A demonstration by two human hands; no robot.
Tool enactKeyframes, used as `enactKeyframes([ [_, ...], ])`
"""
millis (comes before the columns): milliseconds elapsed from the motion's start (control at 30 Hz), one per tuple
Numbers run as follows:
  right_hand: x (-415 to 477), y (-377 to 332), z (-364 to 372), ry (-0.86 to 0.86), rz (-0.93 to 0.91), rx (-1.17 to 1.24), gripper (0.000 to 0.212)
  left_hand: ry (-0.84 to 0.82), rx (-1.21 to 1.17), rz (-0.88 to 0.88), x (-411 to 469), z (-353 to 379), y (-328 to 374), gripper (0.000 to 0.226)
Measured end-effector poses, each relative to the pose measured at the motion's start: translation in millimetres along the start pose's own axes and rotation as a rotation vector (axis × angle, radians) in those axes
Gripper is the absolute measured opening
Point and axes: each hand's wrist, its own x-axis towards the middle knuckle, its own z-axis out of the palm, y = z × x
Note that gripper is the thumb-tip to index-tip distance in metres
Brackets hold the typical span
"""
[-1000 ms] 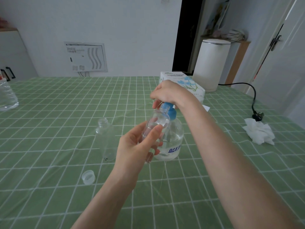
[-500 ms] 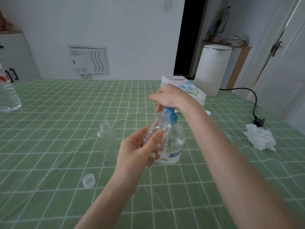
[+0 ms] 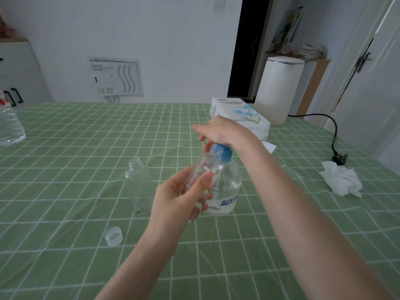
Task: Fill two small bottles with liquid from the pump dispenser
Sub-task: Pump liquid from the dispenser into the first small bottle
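held bottle point(image 3: 205, 167): small, clear plastic, tilted. Mouth is up against the blue pump collar of the dispenser point(image 3: 227, 185). Fill level can't be read through the fingers.
left hand point(image 3: 179, 198): wrapped round the held bottle's body, thumb across the front. It holds the bottle off the tabletop point(image 3: 65, 169), mid-tabletop, just in front of the dispenser.
dispenser: round clear bottle standing upright mid-tabletop, blue print on the front. Clear liquid fills much of the body.
right hand point(image 3: 220, 131): on top of the dispenser, fingers curled down over the pump head, which is hidden under the palm.
second bottle point(image 3: 138, 182): same small clear type, upright, uncapped. It stands left of the left hand and apart from it. Looks empty.
cap point(image 3: 113, 236): translucent, open side up, nearer the near edge than the second bottle.
big bottle point(image 3: 10, 126): clear, at the left edge, partly out of view.
tissue box point(image 3: 238, 111): far side, behind the right hand.
crumpled tissue point(image 3: 342, 180): near the right edge, next to a black plug point(image 3: 339, 158).
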Motion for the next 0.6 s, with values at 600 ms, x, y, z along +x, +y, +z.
enactKeyframes([
  [600, 3.4, -1.5, -2.6, -0.007, 0.065, 0.050, 0.035, -0.016, -0.016, 0.005, 0.5, 0.8, 1.4, 0.032],
])
